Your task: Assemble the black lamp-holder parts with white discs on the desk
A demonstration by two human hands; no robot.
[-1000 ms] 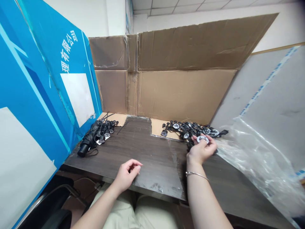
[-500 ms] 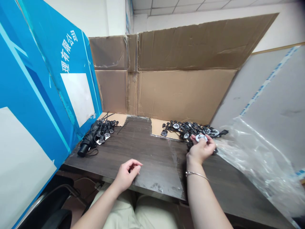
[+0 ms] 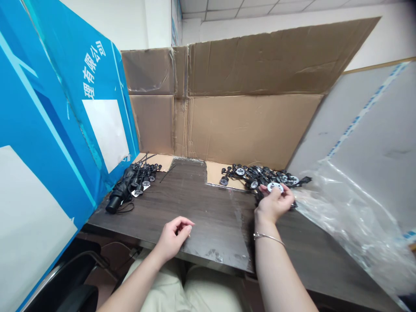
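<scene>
My right hand (image 3: pixel 274 203) is closed on a round white-faced part (image 3: pixel 275 187) with dark holes in its face. It holds this part just in front of a heap of black cabled parts (image 3: pixel 260 177), several of which have similar round pale faces. Whatever lies behind the held part is hidden by the hand. My left hand (image 3: pixel 175 236) hovers at the table's front edge, fingers curled in toward the thumb, and nothing shows in it.
A folded black umbrella (image 3: pixel 119 193) lies at the left of the dark table (image 3: pixel 195 208), beside a second cluster of black cabled parts (image 3: pixel 143 177). Cardboard (image 3: pixel 253 125) stands along the back, a blue panel (image 3: pixel 65 130) at left. Clear plastic sheeting (image 3: pixel 351 225) drapes the right side.
The round white-faced part has shifted and tilted very slightly in my right hand. My left hand and the heaps have stayed put.
</scene>
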